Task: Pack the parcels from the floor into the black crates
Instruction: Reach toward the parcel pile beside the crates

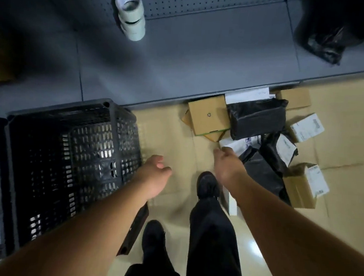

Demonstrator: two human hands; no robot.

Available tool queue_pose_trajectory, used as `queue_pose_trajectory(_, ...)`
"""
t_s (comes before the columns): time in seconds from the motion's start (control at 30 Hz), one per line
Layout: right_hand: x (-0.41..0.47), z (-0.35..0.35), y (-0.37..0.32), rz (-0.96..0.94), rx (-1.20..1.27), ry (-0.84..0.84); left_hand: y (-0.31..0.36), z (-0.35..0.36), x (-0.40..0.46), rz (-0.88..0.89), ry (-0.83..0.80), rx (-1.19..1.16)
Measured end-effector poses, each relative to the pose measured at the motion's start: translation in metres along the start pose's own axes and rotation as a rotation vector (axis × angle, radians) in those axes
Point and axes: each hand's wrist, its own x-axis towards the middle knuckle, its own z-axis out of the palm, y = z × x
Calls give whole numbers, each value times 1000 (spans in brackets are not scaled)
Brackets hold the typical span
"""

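Both hands are released and hold nothing; the left hand (pixel 154 175) hangs with loose fingers just beside the near black crate (pixel 68 167), while the right hand (pixel 226 163) stretches with relaxed fingers toward the heap of parcels (pixel 262 145) on the floor just beyond its fingertips. The brown carton (pixel 208 117) ahead of the right hand looks stiff and light, best taken by two opposite edges; the black poly bags (pixel 257 120) beyond the same hand look soft, slippery and saggy, so a grip across the bulk should serve better than a corner.
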Motion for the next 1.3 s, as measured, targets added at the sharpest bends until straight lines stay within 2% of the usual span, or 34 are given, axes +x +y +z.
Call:
queue_pose_trajectory(0.1, 57, -3, -14, -54, -202, -46, 13, 9, 41, -15, 19, -20)
queue_pose_trajectory(0.27, 142, -6, -15, -94, -397, -83, 31, 35, 110, -60, 48, -66)
queue_pose_trajectory(0.37, 180, -7, -11, -106, -403, -103, 44, 53, 148, -104, 37, -124)
queue_pose_trajectory(0.43, 201, -7, -10, -101, -379, -109, 52, 65, 172, -129, 28, -190)
queue_pose_trajectory(0.53, 230, -4, -14, -22, -155, -137, 62, 81, 206, -156, 13, -274)
queue_pose_trajectory(0.63, 257, 4, -15, 4, -58, -130, 67, 93, 233, -175, 13, -313)
queue_pose_trajectory(0.87, 281, 21, -7, 17, -78, 13, 71, 118, 272, -197, 8, -376)
queue_pose_trajectory(1.03, 285, 24, -16, 76, 33, 34, 71, 121, 269, -211, -17, -470)
queue_pose_trajectory(1.17, 262, 26, -21, 157, 147, -33, 58, 104, 250, -254, -33, -501)
queue_pose_trajectory(1.3, 220, 33, -15, 153, 127, -107, 38, 80, 212, -297, -31, -470)
